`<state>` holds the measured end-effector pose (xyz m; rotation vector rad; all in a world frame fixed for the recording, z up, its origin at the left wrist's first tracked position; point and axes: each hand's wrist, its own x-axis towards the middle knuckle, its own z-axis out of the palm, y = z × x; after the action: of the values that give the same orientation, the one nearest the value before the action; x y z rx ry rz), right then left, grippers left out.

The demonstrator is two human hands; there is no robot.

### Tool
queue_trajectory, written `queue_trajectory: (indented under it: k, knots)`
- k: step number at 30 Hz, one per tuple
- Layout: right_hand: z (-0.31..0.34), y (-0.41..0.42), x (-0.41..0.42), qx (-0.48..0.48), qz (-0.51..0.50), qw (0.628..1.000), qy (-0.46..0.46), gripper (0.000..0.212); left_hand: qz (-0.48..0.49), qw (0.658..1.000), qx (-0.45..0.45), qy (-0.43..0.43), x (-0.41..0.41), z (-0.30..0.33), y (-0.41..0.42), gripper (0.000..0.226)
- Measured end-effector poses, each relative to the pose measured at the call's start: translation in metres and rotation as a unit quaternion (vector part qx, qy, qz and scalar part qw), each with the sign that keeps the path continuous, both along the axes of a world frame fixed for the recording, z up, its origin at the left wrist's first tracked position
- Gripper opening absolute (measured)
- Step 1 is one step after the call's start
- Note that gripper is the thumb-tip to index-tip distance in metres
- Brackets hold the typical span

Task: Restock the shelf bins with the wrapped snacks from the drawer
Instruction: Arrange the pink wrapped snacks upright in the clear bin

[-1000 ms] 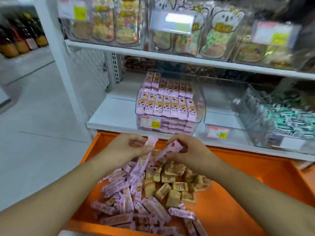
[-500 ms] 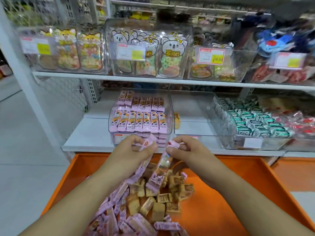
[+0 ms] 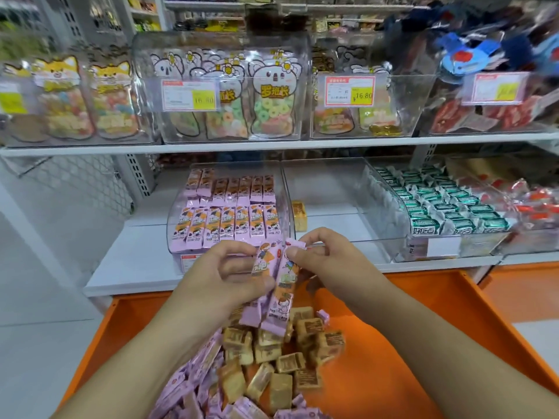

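My left hand [image 3: 225,275] and my right hand [image 3: 328,260] both pinch the top ends of hanging pink wrapped snack bars [image 3: 279,293] above the orange drawer [image 3: 423,343]. More pink bars [image 3: 193,385] and brown wrapped cubes [image 3: 284,358] lie heaped in the drawer. Just beyond my hands, on the lower shelf, a clear bin [image 3: 230,213] holds neat rows of the same pink bars. To its right stands a nearly bare clear bin [image 3: 329,189] with one brown wrapped snack [image 3: 299,215] inside.
A bin of green-and-white wrapped snacks [image 3: 438,207] sits further right, red ones [image 3: 532,201] beyond it. The upper shelf [image 3: 272,144] carries clear bins of bagged gummy candy with price tags. White floor lies to the left of the drawer.
My hands lifted the pink bars higher above the drawer and brought them together. The view tilted upward, showing more of the upper shelf.
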<state>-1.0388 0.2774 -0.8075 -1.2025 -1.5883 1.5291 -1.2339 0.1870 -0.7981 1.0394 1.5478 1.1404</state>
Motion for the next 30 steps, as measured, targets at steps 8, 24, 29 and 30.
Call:
queue_trajectory:
  k: [8,24,29,30]
  knots:
    - [-0.004,-0.008,-0.017,0.041,-0.065,0.997,0.027,0.038,-0.003,0.999,0.037,0.032,0.004,-0.001,-0.007,0.048]
    - [0.018,-0.028,-0.026,-0.001,0.057,0.997,0.06,0.056,-0.014,0.994,0.074,0.078,-0.014,0.016,-0.019,0.061]
    - [0.02,-0.027,-0.033,0.088,0.036,0.995,0.019,0.058,0.006,0.985,0.101,0.14,-0.026,0.015,-0.018,0.045]
    - [0.02,-0.026,-0.034,0.106,0.041,0.993,0.002,0.053,0.005,0.983,0.105,0.149,-0.029,0.014,-0.018,0.046]
